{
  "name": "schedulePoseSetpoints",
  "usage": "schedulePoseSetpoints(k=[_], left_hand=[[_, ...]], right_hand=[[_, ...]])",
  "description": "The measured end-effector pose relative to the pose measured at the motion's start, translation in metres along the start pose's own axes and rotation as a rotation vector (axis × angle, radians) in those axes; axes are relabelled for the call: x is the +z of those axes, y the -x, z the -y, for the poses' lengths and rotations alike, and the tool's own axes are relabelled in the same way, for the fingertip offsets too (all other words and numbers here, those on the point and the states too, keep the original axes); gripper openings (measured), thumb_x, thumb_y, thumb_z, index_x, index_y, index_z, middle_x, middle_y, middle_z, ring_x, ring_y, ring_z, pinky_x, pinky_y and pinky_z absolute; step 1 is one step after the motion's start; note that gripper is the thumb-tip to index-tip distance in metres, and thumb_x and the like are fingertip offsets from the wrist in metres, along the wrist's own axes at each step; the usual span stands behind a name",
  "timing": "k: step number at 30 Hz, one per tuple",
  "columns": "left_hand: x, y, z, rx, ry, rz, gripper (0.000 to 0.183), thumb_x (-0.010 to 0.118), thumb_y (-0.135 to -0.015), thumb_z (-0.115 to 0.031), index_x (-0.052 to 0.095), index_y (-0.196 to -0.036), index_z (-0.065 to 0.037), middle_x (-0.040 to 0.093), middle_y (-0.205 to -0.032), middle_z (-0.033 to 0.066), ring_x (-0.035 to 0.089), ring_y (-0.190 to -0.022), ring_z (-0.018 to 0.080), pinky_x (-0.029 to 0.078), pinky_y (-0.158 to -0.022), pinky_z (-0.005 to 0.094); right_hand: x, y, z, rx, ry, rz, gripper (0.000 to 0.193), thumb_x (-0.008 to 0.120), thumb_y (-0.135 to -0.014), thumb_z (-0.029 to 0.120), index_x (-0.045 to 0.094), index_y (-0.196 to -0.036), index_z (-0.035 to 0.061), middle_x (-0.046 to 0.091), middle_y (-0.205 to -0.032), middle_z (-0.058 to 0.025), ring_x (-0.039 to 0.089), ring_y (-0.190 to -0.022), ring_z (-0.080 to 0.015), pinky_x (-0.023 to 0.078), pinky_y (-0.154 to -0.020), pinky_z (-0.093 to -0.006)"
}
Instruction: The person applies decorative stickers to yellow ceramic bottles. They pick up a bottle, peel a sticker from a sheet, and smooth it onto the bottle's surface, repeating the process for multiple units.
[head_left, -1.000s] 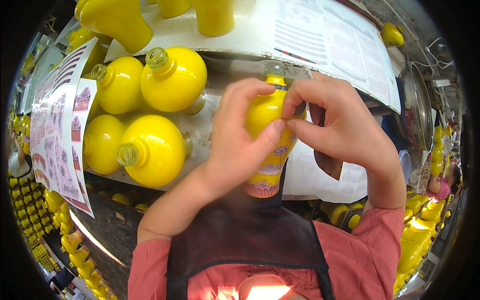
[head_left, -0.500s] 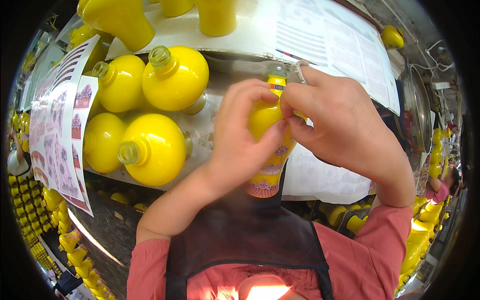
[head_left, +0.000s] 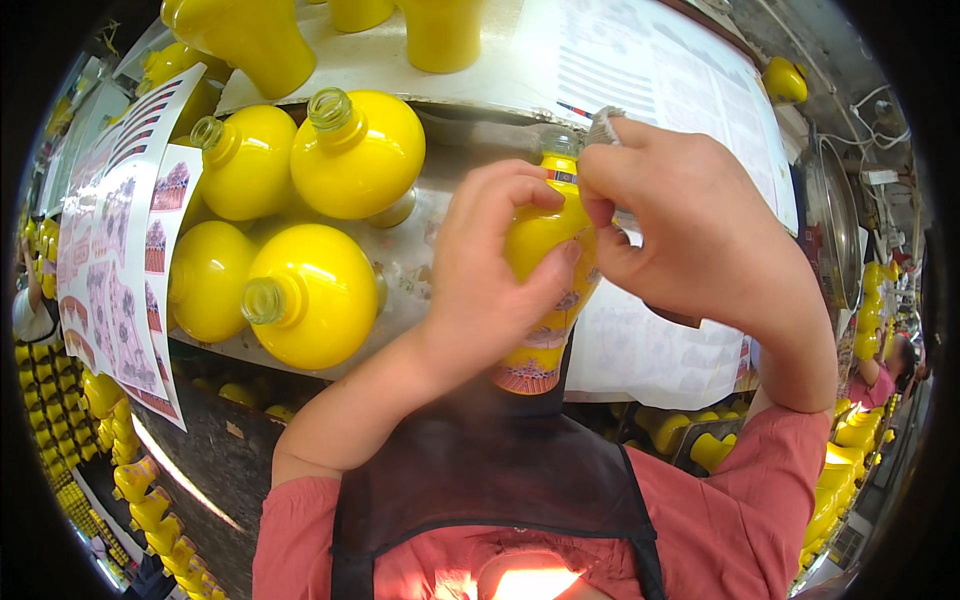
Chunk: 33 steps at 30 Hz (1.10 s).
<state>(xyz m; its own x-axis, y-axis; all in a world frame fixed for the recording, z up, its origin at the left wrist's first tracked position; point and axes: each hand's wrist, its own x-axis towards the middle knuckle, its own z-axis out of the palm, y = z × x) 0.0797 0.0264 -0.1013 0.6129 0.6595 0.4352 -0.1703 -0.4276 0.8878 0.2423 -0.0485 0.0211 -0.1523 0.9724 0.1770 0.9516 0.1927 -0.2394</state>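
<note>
4 round yellow bottles clustered on L side of the bench, clear glass necks visible on 3, w/ bigger yellow vases beyond on a white board, partly cut off by frame edge. Far R, bkgd: another person in pink, nr lots of yellow vessels, plus 1 lone yellow pot higher up. Far L: someone's white sleeve, rows of small yellow pcs below, & a line of yellow jars running to lower L

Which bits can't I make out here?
In the head view:
Decorated yellow bottle: left side partly hidden by left hand.
Brown piece: partly covered by right hand.
Upper yellow vessel: cut off by top edge.
Far-left yellow rows: too small to count.
</note>
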Motion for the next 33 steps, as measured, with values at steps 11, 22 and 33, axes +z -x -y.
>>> schedulePoseSetpoints(k=[11,22,33], left_hand=[[0.006,0.006,0.007,-0.098,0.156,-0.027,0.047,0.077,-0.081,-0.008,0.055,-0.122,-0.004,0.060,-0.119,0.0154,0.061,-0.110,0.0329,0.049,-0.097,0.0410],[0.003,0.009,0.006,-0.141,0.205,0.007,0.050,0.074,-0.086,-0.013,0.052,-0.129,-0.002,0.057,-0.125,0.0184,0.058,-0.114,0.0343,0.047,-0.102,0.0421],[-0.001,0.011,0.008,-0.131,0.198,0.045,0.048,0.064,-0.096,-0.022,0.048,-0.136,0.001,0.053,-0.132,0.0205,0.054,-0.121,0.0349,0.042,-0.107,0.0430]], right_hand=[[0.004,-0.004,-0.017,0.148,-0.362,0.215,0.015,0.072,-0.074,0.008,0.063,-0.086,0.0026,0.062,-0.077,-0.0096,0.058,-0.063,-0.0216,0.047,-0.057,-0.0333],[-0.002,0.004,-0.013,0.408,-0.599,0.167,0.014,0.072,-0.084,0.012,0.063,-0.090,0.0027,0.059,-0.073,0.0013,0.055,-0.062,-0.0051,0.044,-0.056,-0.0226],[0.020,0.009,-0.014,0.642,-0.731,0.086,0.022,0.074,-0.090,0.021,0.062,-0.093,0.0023,0.058,-0.067,0.0025,0.053,-0.061,-0.0035,0.042,-0.055,-0.0227]])
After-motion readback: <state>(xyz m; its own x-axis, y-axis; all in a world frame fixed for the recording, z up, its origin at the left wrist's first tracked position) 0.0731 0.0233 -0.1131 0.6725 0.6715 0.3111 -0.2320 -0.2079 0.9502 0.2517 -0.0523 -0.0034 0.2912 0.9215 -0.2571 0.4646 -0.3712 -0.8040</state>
